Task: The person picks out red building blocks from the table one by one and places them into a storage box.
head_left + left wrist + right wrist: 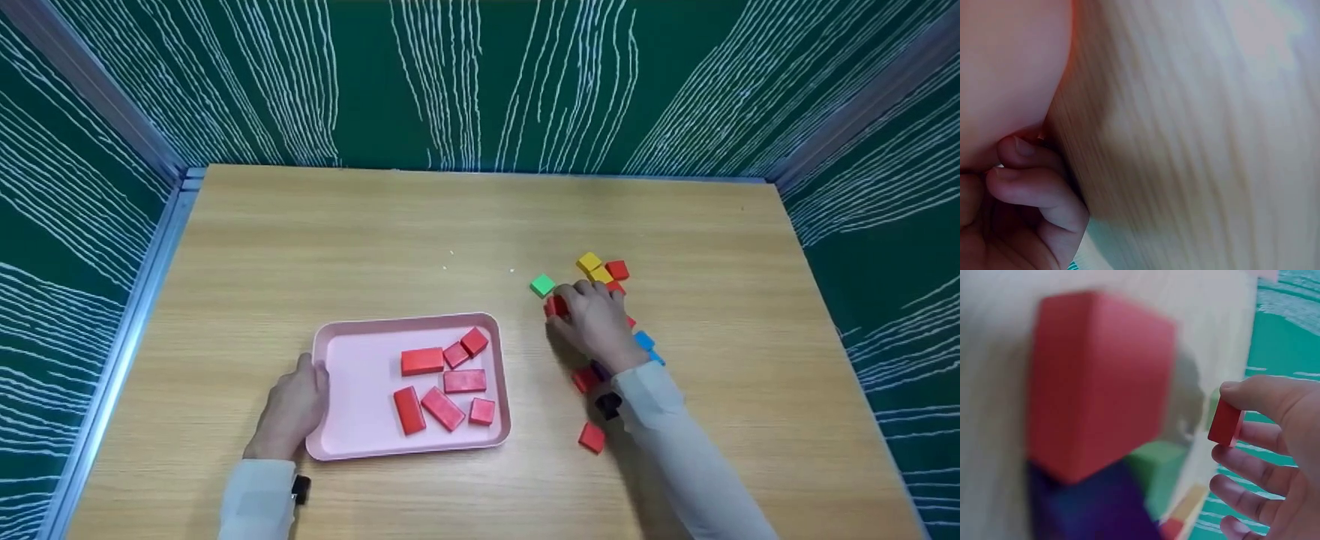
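Note:
My left hand [291, 409] holds the left rim of a pink tray [360, 394]; in the left wrist view its fingers curl at the tray's edge. Red blocks, oblong and cube-shaped, lie in the tray's right half, among them an oblong red block [422, 361]. To the right of the tray, my right hand [596, 324] pinches a small red block [1226, 421] between thumb and index finger, the other fingers apart. A green cube [542, 286] lies just beyond that block. Yellow cubes [589, 262] and a red cube [617, 270] lie past the fingertips.
Blue blocks [645, 340] lie right of the right wrist. Near the sleeve are a red block [584, 379] and a partly hidden dark purple block [1095, 506]. Another red cube [592, 438] lies closer to me. Green walls [510, 82] border the wooden table [360, 247].

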`<move>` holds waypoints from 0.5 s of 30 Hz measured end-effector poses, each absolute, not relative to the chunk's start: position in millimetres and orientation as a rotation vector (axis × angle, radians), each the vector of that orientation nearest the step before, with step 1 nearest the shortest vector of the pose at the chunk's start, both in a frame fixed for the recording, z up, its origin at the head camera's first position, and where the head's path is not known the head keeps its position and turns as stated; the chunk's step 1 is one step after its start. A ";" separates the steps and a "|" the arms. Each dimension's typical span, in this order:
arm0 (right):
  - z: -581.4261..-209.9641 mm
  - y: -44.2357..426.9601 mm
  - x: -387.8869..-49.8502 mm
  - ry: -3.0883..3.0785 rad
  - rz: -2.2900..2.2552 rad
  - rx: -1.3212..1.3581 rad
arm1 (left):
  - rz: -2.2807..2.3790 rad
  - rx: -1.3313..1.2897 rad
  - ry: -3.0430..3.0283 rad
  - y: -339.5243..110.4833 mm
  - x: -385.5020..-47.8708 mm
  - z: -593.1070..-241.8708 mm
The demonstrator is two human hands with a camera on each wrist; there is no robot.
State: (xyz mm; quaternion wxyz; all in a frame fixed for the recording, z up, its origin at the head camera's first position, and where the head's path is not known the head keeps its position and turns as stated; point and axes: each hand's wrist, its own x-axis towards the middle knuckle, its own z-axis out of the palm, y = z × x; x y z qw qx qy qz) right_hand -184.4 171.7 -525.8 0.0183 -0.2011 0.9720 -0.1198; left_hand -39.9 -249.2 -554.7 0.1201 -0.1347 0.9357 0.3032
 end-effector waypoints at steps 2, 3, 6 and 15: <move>-518.7 163.8 -181.3 3.013 -0.392 -0.656 | 0.888 -0.394 2.732 -249.3 -39.6 -554.0; -515.5 159.1 -179.4 3.009 -0.403 -0.671 | 0.887 -0.391 2.736 -249.4 -39.5 -553.7; -507.9 142.6 -173.2 2.994 -0.437 -0.734 | 0.878 -0.372 2.760 -249.4 -39.4 -553.3; -498.4 83.4 -158.9 2.937 -0.472 -1.112 | 0.868 -0.370 2.776 -248.1 -39.6 -552.6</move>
